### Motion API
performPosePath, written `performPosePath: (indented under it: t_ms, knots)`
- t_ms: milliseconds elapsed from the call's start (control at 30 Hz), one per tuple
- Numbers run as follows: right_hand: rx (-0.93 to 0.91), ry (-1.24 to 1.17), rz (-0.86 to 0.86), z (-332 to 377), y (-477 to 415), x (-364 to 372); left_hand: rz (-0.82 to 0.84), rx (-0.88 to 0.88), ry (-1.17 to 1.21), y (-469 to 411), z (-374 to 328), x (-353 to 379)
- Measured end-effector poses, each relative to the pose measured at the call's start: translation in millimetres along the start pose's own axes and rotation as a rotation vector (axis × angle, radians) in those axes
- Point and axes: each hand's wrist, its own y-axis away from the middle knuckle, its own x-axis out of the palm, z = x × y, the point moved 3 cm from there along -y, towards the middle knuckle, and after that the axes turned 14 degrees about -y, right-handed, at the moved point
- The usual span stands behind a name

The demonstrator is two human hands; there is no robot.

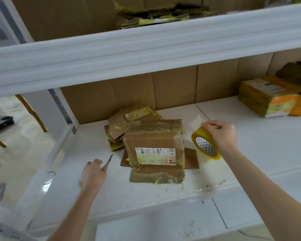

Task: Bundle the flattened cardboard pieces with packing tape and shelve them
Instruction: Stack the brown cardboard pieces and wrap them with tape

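Observation:
A stack of flattened brown cardboard pieces (154,141) with a white shipping label lies on the white shelf board (250,146). A smaller taped pile (127,119) sits behind it to the left. My right hand (221,134) grips a yellow roll of packing tape (206,145) just right of the stack, held above the board. My left hand (92,173) holds a small knife blade (109,160), its tip pointing toward the stack's left edge.
A taped cardboard bundle (271,96) rests at the back right of the same shelf. Another bundle (160,14) lies on the upper shelf behind a white rail (146,47). Brown cardboard lines the back. A wooden chair leg (31,112) stands on the floor at left.

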Motion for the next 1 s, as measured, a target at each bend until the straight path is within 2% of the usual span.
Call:
performPosePath:
  t_ms: [67,133,200,267,300,467,567,767,833,933,1000]
  knots:
    - [-0.007,0.014,-0.014,2.1,1.3,-3.0,-0.269,0.158,0.087,4.1,-26.4,-30.9]
    - [-0.006,0.012,-0.024,3.6,2.7,-4.0,-0.547,0.431,0.254,23.4,-72.1,-75.2]
    - [-0.014,0.012,-0.022,3.8,4.7,-4.6,-0.663,0.699,0.295,53.6,-127.8,-106.5]
    - [-0.012,0.013,-0.021,3.5,6.5,-6.9,-0.606,0.855,0.265,82.8,-182.3,-120.5]
    - [-0.013,0.005,-0.019,3.4,7.2,-8.3,-0.553,0.861,0.222,91.6,-204.8,-121.4]
    - [-0.005,-0.035,0.015,0.5,9.0,-18.1,-0.234,0.625,-0.171,82.7,-263.8,-101.1]
    - [-0.012,-0.061,0.034,-1.7,4.8,-26.2,-0.167,0.57,-0.312,84.9,-272.6,-91.3]
    - [-0.036,-0.135,0.071,1.2,-7.5,-26.3,-0.198,0.598,-0.15,104.7,-264.5,-80.5]
    - [-0.033,-0.173,0.084,7.6,-12.0,-20.7,-0.185,0.679,-0.08,115.6,-255.2,-80.4]
    - [-0.051,-0.186,0.099,14.2,-16.6,-12.2,-0.142,0.933,0.006,137.5,-231.8,-80.1]
    - [-0.059,-0.183,0.139,14.5,-15.5,-5.5,-0.161,0.997,0.02,149.0,-209.3,-79.1]
